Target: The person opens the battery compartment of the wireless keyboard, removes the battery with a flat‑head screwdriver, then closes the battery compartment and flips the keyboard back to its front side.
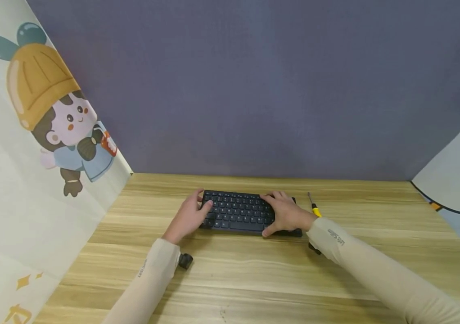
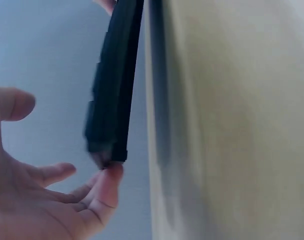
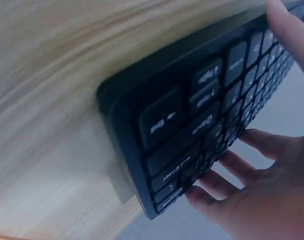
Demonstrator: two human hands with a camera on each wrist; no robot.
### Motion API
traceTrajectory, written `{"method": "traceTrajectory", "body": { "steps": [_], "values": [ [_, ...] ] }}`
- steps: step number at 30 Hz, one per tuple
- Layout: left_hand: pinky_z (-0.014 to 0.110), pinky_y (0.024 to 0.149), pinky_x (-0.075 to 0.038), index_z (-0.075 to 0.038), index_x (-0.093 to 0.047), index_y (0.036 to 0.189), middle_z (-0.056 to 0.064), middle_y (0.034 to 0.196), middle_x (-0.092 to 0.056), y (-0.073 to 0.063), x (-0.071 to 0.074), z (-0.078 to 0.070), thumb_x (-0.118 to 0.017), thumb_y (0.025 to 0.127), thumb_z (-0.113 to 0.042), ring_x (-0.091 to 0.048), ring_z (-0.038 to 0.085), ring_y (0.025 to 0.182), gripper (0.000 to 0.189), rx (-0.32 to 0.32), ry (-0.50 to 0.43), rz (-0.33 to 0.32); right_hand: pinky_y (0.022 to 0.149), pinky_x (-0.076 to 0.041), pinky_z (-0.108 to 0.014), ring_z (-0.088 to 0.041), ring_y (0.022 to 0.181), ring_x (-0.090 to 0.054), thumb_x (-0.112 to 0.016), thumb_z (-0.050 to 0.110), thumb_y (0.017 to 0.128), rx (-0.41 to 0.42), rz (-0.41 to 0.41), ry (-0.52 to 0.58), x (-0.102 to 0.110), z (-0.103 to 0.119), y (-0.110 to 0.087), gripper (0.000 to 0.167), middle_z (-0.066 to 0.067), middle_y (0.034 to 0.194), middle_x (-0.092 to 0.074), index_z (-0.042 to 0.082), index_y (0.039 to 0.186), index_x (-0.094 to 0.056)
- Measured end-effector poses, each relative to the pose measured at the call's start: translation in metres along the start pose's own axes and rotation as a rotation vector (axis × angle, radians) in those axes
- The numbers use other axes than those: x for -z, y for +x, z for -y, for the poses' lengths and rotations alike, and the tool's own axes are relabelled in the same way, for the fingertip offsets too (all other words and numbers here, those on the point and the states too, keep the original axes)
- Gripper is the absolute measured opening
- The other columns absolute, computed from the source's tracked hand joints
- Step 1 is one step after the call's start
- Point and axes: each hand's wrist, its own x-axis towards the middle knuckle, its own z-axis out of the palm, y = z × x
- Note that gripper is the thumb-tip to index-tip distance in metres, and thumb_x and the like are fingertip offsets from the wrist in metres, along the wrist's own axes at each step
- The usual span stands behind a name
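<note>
A black keyboard (image 1: 238, 211) with pale key legends lies lengthwise between both hands. My right hand (image 1: 286, 213) grips it across its right part, thumb at the near edge and fingers at the far edge. In the right wrist view that hand (image 3: 262, 185) spans the keys, fingertips along one long edge. My left hand (image 1: 189, 216) is at the keyboard's left end. In the left wrist view its fingertips (image 2: 112, 185) touch the end of the keyboard (image 2: 114, 85), while the thumb stands apart from it. A narrow gap shows there between keyboard and tabletop.
A screwdriver (image 1: 315, 210) with a yellow and black handle lies right of the keyboard, partly behind the right sleeve. The wooden table (image 1: 230, 279) meets a grey-blue panel (image 1: 230, 90) at the back. A white wall (image 1: 3, 189) with a cartoon figure stands at left.
</note>
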Motion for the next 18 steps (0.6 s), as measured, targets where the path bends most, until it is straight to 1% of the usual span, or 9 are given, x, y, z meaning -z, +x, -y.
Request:
{"method": "traceTrajectory", "body": {
  "steps": [5,10,15,18],
  "values": [
    [0.042,0.075,-0.05,-0.005,-0.034,0.143,0.015,0.119,-0.053,0.001,0.006,-0.007,-0.05,0.098,-0.031,-0.057,0.025,0.094,0.054,-0.049,-0.088,-0.064,0.101,-0.028,-0.058,-0.036,0.131,-0.026,-0.082,0.06,0.058,0.005,-0.024,0.046,0.001,-0.002,-0.003,0.116,-0.014,0.145,-0.031,0.012,0.149,-0.029],
    [0.044,0.08,-0.048,-0.004,-0.036,0.142,0.016,0.121,-0.053,0.002,0.013,-0.014,-0.048,0.099,-0.028,-0.057,0.026,0.096,0.05,-0.101,-0.134,-0.106,0.1,-0.03,-0.057,-0.035,0.131,-0.026,-0.082,0.059,0.06,0.029,-0.055,0.087,0.0,-0.004,-0.004,0.115,-0.014,0.143,-0.032,0.012,0.149,-0.028],
    [0.044,0.084,-0.046,-0.002,-0.035,0.141,0.018,0.123,-0.052,0.002,0.023,-0.023,-0.045,0.1,-0.027,-0.057,0.028,0.099,0.049,-0.203,-0.181,-0.143,0.099,-0.033,-0.055,-0.033,0.131,-0.027,-0.082,0.057,0.062,0.041,-0.089,0.144,0.0,-0.005,-0.007,0.113,-0.012,0.145,-0.03,0.015,0.15,-0.026],
    [0.044,0.084,-0.046,-0.002,-0.035,0.142,0.019,0.124,-0.051,0.002,0.029,-0.031,-0.043,0.101,-0.025,-0.056,0.028,0.098,0.048,-0.283,-0.215,-0.156,0.099,-0.033,-0.056,-0.033,0.131,-0.028,-0.082,0.055,0.063,0.054,-0.104,0.179,0.001,-0.004,-0.009,0.112,-0.013,0.146,-0.028,0.016,0.151,-0.025]
  ]
}}
